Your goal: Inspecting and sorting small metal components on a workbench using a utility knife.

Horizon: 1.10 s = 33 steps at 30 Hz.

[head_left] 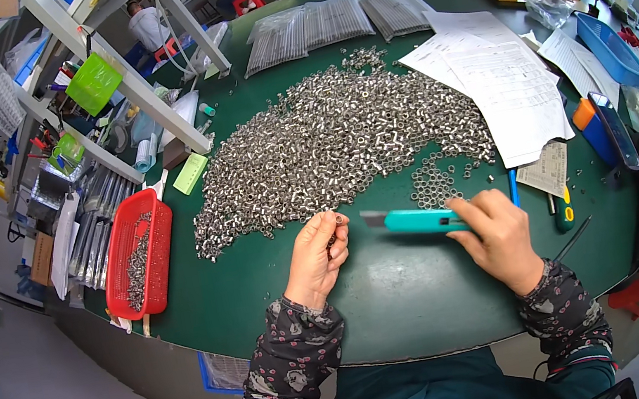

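Observation:
My left hand is closed on several small metal rings, with one ring pinched upright between thumb and forefinger. In my right hand is a teal utility knife, its grey blade out and pointing left toward that ring, a small gap apart. Beyond both hands spreads a large heap of shiny metal rings on the green table. A smaller group of rings lies flat just past the knife. The rings inside my left palm are mostly hidden by the fingers.
At the left edge stands a red basket holding metal parts. Paper sheets overlap the heap's right side. A phone, a blue tray and a yellow-green screwdriver handle are on the right. Bagged rods lie at the back.

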Motion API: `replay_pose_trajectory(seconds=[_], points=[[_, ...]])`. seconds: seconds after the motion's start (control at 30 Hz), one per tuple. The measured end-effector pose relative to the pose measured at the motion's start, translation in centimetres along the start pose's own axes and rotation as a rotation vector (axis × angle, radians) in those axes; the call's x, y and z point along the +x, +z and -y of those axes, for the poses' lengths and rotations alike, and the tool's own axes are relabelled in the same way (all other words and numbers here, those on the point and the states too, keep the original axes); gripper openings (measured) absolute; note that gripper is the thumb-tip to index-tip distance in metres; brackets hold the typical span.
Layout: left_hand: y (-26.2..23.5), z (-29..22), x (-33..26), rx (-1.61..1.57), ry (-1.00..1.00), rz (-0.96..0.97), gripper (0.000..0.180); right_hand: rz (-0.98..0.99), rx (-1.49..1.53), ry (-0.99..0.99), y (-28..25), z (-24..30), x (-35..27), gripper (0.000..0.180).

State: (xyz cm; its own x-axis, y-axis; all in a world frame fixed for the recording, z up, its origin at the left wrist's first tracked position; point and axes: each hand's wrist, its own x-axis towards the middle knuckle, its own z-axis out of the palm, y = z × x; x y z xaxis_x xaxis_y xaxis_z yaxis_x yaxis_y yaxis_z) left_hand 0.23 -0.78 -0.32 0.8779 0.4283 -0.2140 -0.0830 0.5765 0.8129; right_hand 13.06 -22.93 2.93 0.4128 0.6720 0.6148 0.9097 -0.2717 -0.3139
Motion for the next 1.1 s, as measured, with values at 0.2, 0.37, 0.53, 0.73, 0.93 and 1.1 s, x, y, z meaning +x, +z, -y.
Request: replay_pose_trajectory(seconds=[0.2, 0.37, 0.53, 0.73, 0.93, 1.1], points=[[-0.22, 0.05, 0.11, -0.044, 0.034, -0.007, 0.016, 0.11, 0.063, 0.063, -0.03, 0.09, -0.23, 0.032], [-0.15, 0.08, 0.22, -0.044, 0.032, 0.026, 0.013, 0.13, 0.193, 0.126, 0.57, 0.28, -0.62, 0.028], [-0.19, 0.09, 0.29, -0.056, 0.034, 0.043, 0.012, 0.146, 0.187, 0.13, 0.53, 0.19, -0.69, 0.027], [-0.22, 0.22, 0.35, -0.043, 0.031, 0.036, 0.013, 0.165, 0.199, 0.129, 0.71, 0.09, -0.79, 0.028], [-0.19, 0.22, 0.36, -0.034, 0.028, 0.027, 0.015, 0.172, 0.209, 0.121, 0.8, 0.1, -0.81, 0.028], [0.22, 0.1, 0.27, -0.001, 0.025, 0.026, 0.014, 0.192, 0.226, 0.154, 0.86, 0.0, -0.82, 0.028]])
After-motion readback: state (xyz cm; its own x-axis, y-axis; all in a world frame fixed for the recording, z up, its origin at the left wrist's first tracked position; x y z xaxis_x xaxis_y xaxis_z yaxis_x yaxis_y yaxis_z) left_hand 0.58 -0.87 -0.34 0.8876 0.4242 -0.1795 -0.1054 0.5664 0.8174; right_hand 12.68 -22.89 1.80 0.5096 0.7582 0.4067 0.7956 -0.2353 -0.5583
